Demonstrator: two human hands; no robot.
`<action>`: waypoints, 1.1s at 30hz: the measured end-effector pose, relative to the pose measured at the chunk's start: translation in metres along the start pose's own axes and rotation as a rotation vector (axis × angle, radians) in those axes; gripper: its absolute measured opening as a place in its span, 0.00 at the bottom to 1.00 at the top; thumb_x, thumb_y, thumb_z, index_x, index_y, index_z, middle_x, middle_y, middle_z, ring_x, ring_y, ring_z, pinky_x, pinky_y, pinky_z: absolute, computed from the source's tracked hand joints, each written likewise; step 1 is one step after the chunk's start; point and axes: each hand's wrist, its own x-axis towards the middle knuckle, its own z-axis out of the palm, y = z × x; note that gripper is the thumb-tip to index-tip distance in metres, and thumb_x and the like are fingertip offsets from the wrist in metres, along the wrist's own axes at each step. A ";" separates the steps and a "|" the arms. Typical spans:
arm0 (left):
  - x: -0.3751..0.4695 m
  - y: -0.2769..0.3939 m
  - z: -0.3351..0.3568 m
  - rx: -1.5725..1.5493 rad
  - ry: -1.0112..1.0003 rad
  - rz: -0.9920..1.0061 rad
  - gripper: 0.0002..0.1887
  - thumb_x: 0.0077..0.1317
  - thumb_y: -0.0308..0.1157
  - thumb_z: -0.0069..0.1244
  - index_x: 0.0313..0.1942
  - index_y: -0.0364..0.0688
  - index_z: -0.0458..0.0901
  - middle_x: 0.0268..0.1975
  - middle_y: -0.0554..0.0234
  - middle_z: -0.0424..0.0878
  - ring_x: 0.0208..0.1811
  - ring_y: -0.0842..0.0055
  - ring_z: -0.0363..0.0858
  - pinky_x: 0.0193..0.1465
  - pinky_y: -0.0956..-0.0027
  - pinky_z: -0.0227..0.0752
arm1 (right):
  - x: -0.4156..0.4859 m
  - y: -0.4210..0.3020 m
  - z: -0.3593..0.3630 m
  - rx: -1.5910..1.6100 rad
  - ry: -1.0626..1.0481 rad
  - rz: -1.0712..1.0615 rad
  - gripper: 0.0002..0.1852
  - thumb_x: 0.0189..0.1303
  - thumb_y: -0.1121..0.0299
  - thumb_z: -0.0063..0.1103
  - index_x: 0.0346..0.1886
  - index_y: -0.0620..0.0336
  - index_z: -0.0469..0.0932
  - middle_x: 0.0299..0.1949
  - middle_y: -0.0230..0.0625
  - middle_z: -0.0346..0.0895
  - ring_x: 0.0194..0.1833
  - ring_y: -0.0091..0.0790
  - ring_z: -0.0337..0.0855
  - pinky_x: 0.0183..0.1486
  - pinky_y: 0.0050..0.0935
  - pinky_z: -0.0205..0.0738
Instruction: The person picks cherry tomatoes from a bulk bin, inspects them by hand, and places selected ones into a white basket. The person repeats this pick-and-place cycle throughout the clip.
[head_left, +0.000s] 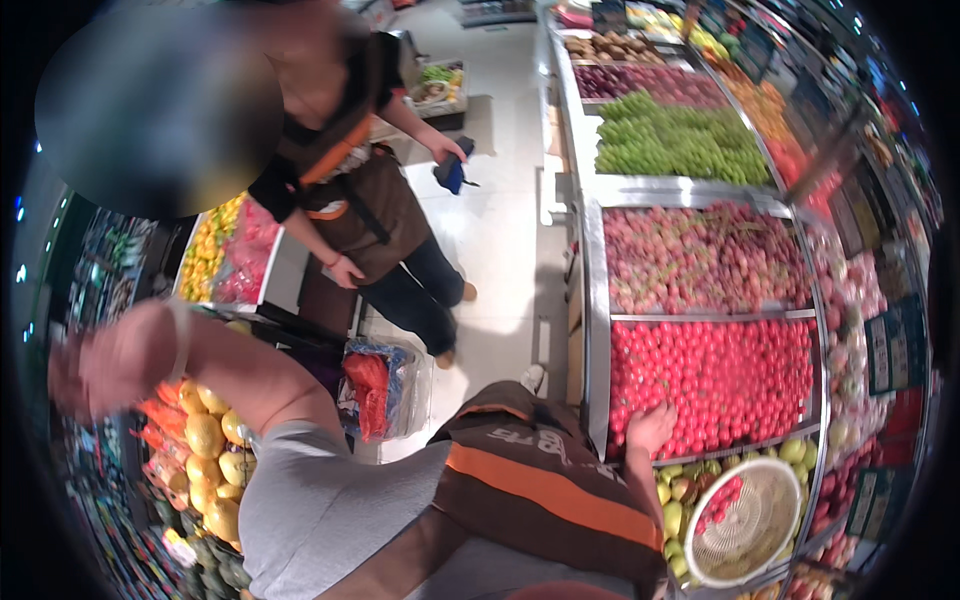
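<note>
Among the small round red fruits, which look like cherry tomatoes (720, 382), my right hand (651, 429) rests at the near left corner of their bin; whether its fingers hold any is unclear. A white plastic colander basket (787, 517) with a few red fruits in it sits tilted on green pears or apples (673, 519), just below that bin. My left hand (112, 364) is raised far out to the left, blurred, above yellow round fruits (204, 435); its fingers cannot be made out clearly.
Grapes (705, 255) fill bins farther along the right stand. A co-worker (375, 202) in a brown apron stands in the aisle on the left, a dark blue item (451, 171) in one hand. A plastic-lined crate (382, 390) with a red bag stands before me.
</note>
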 end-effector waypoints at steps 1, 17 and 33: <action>-0.012 0.007 0.005 0.120 -0.103 0.025 0.15 0.73 0.40 0.42 0.49 0.39 0.69 0.43 0.56 0.77 0.40 0.72 0.78 0.43 0.71 0.72 | 0.000 0.000 0.002 -0.013 0.011 0.020 0.30 0.49 0.65 0.62 0.58 0.64 0.72 0.62 0.48 0.69 0.66 0.53 0.65 0.62 0.54 0.64; -0.348 0.327 -0.240 -0.896 -2.842 -1.197 0.35 0.63 0.50 0.59 0.64 0.39 0.71 0.57 0.44 0.80 0.60 0.57 0.79 0.63 0.61 0.70 | 0.006 -0.003 -0.002 -0.045 -0.107 0.065 0.31 0.50 0.63 0.61 0.59 0.61 0.71 0.64 0.43 0.67 0.67 0.50 0.63 0.64 0.51 0.64; -0.354 0.345 -0.147 -1.462 -2.493 -1.352 0.26 0.65 0.40 0.57 0.60 0.37 0.74 0.55 0.50 0.81 0.54 0.64 0.80 0.59 0.63 0.72 | 0.015 -0.025 -0.009 -0.107 -0.292 0.233 0.37 0.51 0.58 0.63 0.66 0.56 0.66 0.69 0.43 0.62 0.72 0.48 0.57 0.72 0.51 0.54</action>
